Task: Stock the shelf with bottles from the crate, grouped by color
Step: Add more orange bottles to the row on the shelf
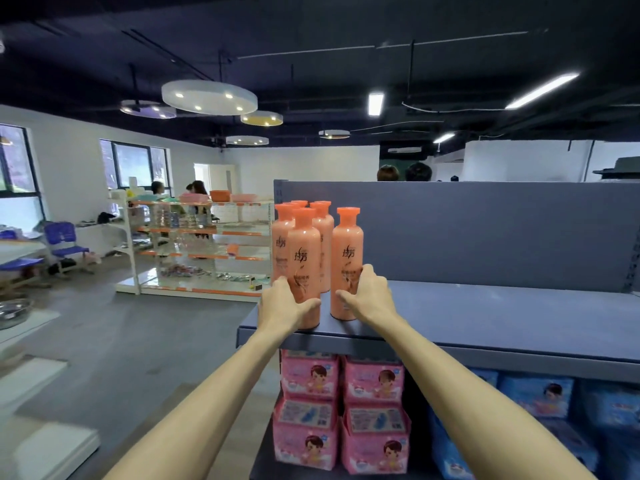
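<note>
Both hands' fingers around upright orange bottles on blue shelf.

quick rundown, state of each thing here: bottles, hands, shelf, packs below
left front bottle: upright at the shelf's front edge, left hand around its lower part
right front bottle: upright, right hand around its lower part
rear bottles: upright, capped, clustered behind
left hand: closed on left front bottle
right hand: closed on right front bottle
shelf: mostly bare to the right
pink packs: stacked below
blue packs: stacked below
</note>
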Demonstrator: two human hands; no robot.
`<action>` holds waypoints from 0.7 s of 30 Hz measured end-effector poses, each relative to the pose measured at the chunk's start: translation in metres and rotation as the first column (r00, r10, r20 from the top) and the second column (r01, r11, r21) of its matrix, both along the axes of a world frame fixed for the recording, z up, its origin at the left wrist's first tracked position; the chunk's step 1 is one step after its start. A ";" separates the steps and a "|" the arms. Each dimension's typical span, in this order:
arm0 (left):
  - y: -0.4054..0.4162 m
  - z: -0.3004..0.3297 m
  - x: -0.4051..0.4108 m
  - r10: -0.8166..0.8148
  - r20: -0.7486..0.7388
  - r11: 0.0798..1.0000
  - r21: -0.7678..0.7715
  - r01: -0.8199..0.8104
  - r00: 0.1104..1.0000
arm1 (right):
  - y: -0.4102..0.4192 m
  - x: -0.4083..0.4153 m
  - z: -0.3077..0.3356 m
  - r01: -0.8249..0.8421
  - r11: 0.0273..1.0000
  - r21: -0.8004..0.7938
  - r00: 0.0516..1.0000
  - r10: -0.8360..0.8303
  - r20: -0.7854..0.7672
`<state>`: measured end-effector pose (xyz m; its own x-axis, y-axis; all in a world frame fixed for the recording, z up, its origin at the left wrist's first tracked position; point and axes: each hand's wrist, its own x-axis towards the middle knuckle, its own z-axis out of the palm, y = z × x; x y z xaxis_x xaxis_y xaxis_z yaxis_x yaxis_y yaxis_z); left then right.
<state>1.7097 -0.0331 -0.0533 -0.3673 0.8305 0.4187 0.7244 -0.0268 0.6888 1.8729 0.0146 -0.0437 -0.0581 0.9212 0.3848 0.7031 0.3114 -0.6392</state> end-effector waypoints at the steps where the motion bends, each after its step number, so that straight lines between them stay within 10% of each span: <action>1: 0.000 0.000 -0.011 0.014 -0.006 1.000 -0.004 -0.014 1.000 | 0.001 -0.007 0.001 0.002 1.000 -0.001 1.000 -0.002 0.008; 21: 0.036 -0.006 -0.070 -0.013 0.008 1.000 0.020 0.013 1.000 | 0.046 -0.083 0.000 0.002 1.000 0.009 0.999 -0.002 0.053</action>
